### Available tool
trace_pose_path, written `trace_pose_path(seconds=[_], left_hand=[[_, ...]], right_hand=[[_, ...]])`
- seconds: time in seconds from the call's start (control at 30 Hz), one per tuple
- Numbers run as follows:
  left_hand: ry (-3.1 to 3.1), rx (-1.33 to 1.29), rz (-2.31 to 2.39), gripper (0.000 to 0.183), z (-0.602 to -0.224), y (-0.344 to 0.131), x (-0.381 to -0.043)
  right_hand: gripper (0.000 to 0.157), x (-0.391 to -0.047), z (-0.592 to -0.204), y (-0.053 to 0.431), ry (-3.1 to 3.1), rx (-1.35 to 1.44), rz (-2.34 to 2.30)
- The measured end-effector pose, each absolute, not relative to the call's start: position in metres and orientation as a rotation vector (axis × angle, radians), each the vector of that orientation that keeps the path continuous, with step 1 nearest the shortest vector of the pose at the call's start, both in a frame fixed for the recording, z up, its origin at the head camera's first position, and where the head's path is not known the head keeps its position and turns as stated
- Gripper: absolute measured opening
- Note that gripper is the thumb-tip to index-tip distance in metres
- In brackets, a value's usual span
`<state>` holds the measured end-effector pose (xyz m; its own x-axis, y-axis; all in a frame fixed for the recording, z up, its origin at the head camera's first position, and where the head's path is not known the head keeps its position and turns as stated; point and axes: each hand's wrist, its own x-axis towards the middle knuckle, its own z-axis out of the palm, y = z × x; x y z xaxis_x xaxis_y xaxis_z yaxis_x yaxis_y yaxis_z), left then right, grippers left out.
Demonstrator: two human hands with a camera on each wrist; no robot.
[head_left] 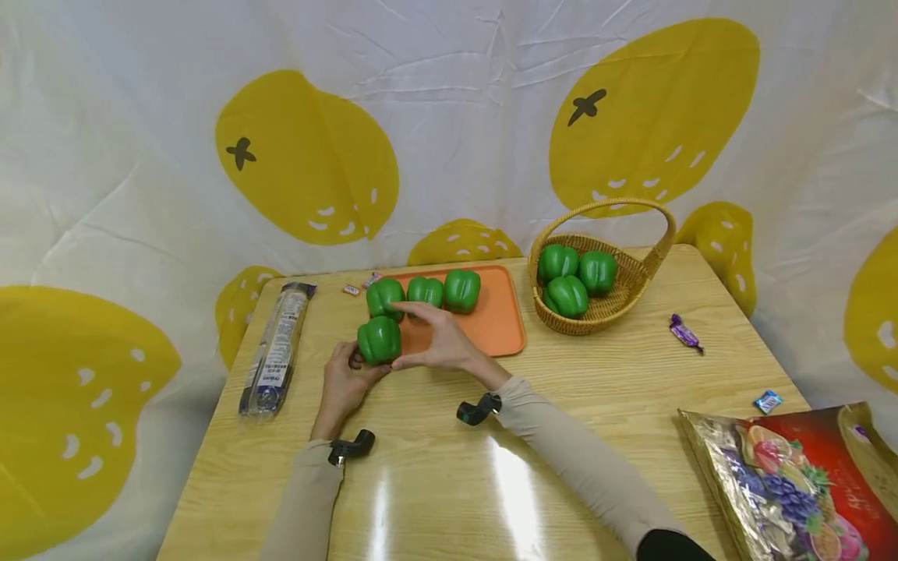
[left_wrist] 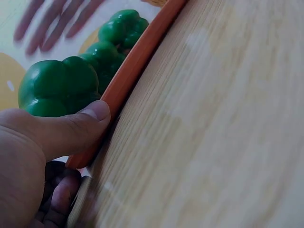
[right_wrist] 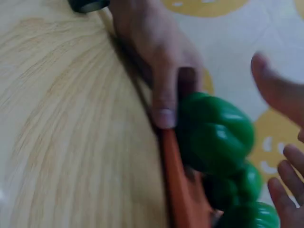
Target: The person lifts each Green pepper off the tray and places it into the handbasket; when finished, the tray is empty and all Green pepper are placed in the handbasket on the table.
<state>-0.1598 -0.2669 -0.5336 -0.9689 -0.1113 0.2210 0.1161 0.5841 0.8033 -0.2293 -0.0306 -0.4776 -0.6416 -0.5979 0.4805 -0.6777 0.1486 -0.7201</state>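
An orange tray [head_left: 503,315] lies near the back of the table and holds several green bell peppers [head_left: 379,340]. At its front left corner, my left hand [head_left: 344,387] grips the rim. The left wrist view shows the thumb [left_wrist: 78,130] pressed on the tray's edge [left_wrist: 135,64], with the other fingers curled low beside the corner, partly hidden. Above the tray my right hand [head_left: 443,340] is spread, thumb apart from the fingers, holding nothing. In the right wrist view its fingers [right_wrist: 287,185] stand apart from the nearest pepper [right_wrist: 221,130].
Right of the tray stands a wicker basket [head_left: 592,323] with three green peppers inside. A plastic-wrapped package [head_left: 278,351] lies on the left. Wrapped candies [head_left: 685,334] are scattered about, and a large shiny bag [head_left: 793,483] lies at the front right. A patterned cloth hangs behind the table.
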Motion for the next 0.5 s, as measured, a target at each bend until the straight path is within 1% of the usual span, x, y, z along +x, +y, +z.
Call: trace_pose_path(seconds=[0.1,0.23,0.5], left_hand=[[-2.580,0.009,-1.319,0.062,-0.534,-0.265,-0.160],[-2.587,0.014,-1.306,0.060,-0.534,-0.264,-0.159],[-2.585,0.013,-1.270,0.053,-0.533,-0.267,-0.160]], right_hand=[[0.095,-0.234,-0.495,-0.052,-2.382,1.273,1.353],[0.094,-0.237,-0.506,-0.064,-2.468,1.261,1.232],[0.088,-0.236,-0.508,-0.074,-2.544,1.193,1.306]])
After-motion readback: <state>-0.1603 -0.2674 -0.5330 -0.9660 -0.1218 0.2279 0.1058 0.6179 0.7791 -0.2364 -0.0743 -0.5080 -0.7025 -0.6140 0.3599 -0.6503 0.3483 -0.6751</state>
